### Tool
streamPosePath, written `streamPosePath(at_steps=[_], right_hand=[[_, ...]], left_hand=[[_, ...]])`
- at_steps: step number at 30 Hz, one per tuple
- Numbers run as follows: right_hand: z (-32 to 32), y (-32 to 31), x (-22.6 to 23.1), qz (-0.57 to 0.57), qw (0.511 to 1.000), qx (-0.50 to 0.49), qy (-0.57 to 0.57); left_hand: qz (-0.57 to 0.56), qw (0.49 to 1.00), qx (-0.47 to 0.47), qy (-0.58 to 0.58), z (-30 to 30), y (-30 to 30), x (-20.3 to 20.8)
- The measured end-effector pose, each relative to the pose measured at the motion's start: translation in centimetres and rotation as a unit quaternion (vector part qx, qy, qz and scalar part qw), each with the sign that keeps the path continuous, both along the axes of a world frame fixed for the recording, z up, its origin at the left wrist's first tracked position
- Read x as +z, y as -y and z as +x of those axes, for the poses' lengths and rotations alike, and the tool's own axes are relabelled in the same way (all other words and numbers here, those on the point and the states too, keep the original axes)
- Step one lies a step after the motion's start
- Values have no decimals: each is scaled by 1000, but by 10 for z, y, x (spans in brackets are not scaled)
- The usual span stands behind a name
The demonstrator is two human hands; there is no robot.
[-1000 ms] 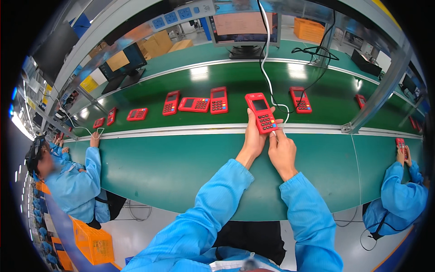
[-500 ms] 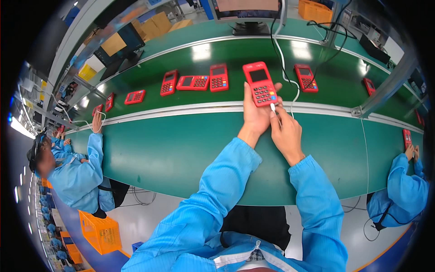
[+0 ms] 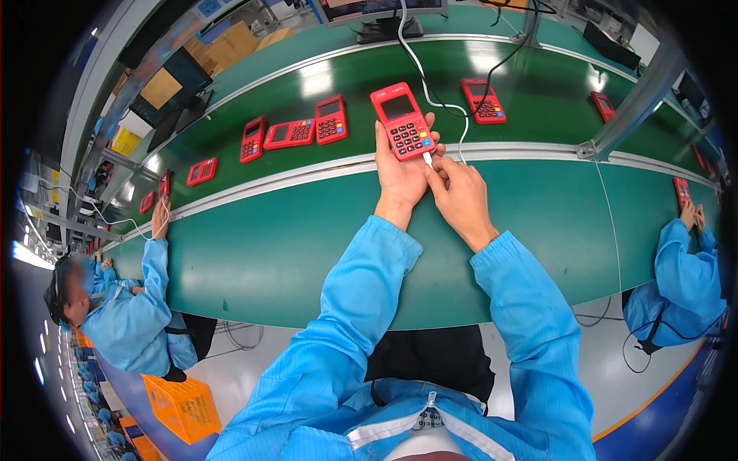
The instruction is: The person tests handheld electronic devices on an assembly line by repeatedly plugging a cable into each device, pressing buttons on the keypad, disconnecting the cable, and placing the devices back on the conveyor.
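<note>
My left hand (image 3: pixel 401 184) is closed around a red handheld payment terminal (image 3: pixel 399 111), holding it tilted with screen and keypad upward above the bench edge. The fingertips of my right hand (image 3: pixel 463 196) pinch a white cable plug (image 3: pixel 428 159) against the terminal's bottom edge. How far the plug sits in the socket cannot be made out. From my right hand a white cable (image 3: pixel 425 75) loops up past the terminal. Similar red terminals lie beyond, the nearest being one to the left (image 3: pixel 330 119) and one to the right (image 3: pixel 483 101).
A metal rail (image 3: pixel 523 152) separates the green bench (image 3: pixel 307 253) from the darker green strip behind. A black cable (image 3: pixel 503 65) hangs near the right terminal, below a monitor (image 3: pixel 380 11). Co-workers sit left (image 3: pixel 123 307) and right (image 3: pixel 680 265). An orange crate (image 3: pixel 182 407) stands on the floor.
The whole view has shifted, so the bench, terminals and my hands appear further up and left. My grip on the terminal and the plug looks the same.
</note>
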State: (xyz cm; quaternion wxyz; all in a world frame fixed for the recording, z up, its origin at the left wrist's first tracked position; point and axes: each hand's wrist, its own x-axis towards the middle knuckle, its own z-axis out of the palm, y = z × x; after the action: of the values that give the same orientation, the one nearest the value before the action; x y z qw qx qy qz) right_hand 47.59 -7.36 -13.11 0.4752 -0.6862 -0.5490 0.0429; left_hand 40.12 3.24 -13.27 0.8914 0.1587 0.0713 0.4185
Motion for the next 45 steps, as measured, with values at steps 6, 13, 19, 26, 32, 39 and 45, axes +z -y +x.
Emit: streamPosePath(at_steps=[6,13,19,26,32,39,45], right_hand=[[-1,-2,-5,24,1000,-7,4],[-2,-3,-6,40,999,-5,15],[-1,-2,-3,13,1000,8,16],[-1,0,2,-4,1000,11,4],[-1,-4,-1,-5,995,-15,-102],[14,-3,6,-76,898,55,-430],[9,-5,14,-62,887,103,-445]], left_hand=[[-14,1000,-10,-6,2,3,2],[1,1000,-12,-13,2,2,2],[-7,999,-33,6,3,0,-2],[-2,1000,-23,13,3,2,-8],[-7,999,-52,-1,6,6,-5],[35,998,-47,-39,13,15,3],[39,999,23,-28,19,13,-1]])
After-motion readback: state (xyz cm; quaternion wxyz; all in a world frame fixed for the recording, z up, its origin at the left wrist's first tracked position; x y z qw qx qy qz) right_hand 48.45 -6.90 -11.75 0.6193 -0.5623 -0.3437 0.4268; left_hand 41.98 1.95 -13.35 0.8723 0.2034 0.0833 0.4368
